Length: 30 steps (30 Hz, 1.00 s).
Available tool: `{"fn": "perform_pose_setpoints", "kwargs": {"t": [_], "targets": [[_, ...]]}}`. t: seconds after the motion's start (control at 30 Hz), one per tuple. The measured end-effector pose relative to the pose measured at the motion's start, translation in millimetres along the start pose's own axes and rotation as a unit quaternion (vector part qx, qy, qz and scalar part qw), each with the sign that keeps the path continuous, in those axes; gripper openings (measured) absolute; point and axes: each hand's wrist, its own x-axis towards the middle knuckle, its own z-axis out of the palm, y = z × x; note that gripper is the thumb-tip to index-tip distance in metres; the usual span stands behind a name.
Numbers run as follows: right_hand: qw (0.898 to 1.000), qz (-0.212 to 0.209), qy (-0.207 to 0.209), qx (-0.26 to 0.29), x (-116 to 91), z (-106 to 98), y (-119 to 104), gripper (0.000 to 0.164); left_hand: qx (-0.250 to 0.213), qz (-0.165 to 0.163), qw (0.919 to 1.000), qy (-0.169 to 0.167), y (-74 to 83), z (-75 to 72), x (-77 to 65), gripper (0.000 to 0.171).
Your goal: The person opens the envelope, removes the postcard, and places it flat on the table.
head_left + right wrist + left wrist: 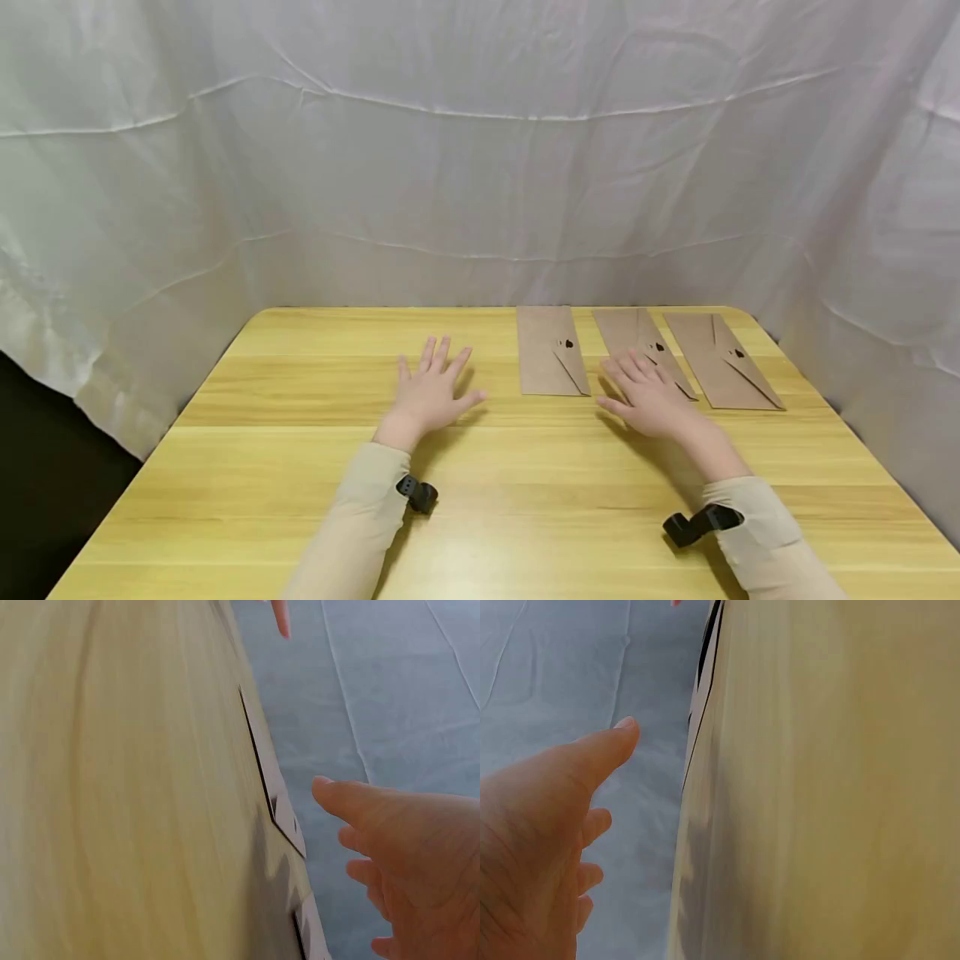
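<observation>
Three brown paper envelopes lie in a row at the far right of the table: a left envelope [542, 354], a middle envelope [617, 327] and a right envelope [720, 367]. Each has a small dark mark by its flap. My right hand [647, 396], fingers spread, hovers over the near end of the middle envelope and hides part of it. To the left of the envelopes, my left hand [431, 396] is held above the bare wood with its fingers spread, casting a shadow. Neither hand holds anything. In the right wrist view, the right thumb [352, 799] points toward an envelope [264, 757].
The wooden table [480, 517] has a light yellow grain and rounded far corners. A pale cloth curtain [480, 183] hangs behind it and along both sides. A dark gap [52, 467] shows at the lower left. Each sleeve carries a black wrist camera [701, 523].
</observation>
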Motion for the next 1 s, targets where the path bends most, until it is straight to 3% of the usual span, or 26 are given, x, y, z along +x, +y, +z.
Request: {"fn": "perform_pose_setpoints", "kwargs": {"t": [0.23,0.5,1.0], "targets": [[0.997,-0.04,-0.042,0.042,1.2,6.8,-18.0,0.067,-0.003,0.034,0.9991,-0.025,19.5,6.3,-1.4,0.078],[0.996,-0.043,-0.071,0.038,1.7,12.6,-25.5,0.067,-0.02,0.09,0.9941,-0.057,38.7,13.5,-2.9,0.078],[0.993,-0.066,-0.099,0.015,-0.6,11.7,-40.1,0.066,-0.034,0.104,0.9907,-0.081,42.9,17.7,-2.7,0.077]]}}
